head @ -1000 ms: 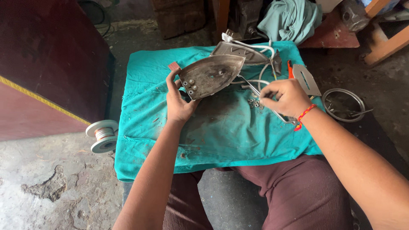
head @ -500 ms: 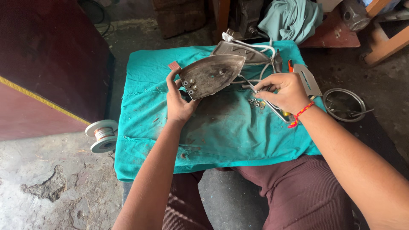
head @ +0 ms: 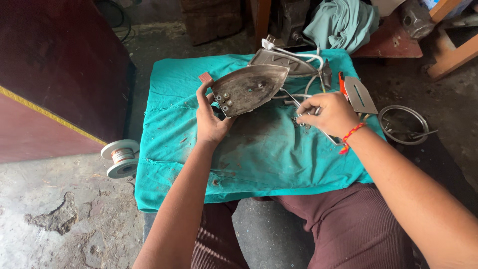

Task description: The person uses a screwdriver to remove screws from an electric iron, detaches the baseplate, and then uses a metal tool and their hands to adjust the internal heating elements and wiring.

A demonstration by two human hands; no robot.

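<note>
Head view: the left hand (head: 211, 117) grips a grey, pointed metal iron soleplate (head: 250, 88) by its blunt end, tilted above the teal cloth (head: 259, 154). It looks heavy, stiff, best held by its edges. The right hand (head: 326, 113), beside it, pinches small metal parts (head: 298, 121).

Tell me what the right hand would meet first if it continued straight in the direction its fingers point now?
The right hand points left and slightly down. Probably it would first meet the small metal screws on the teal cloth at its fingertips; depth is uncertain.
</note>
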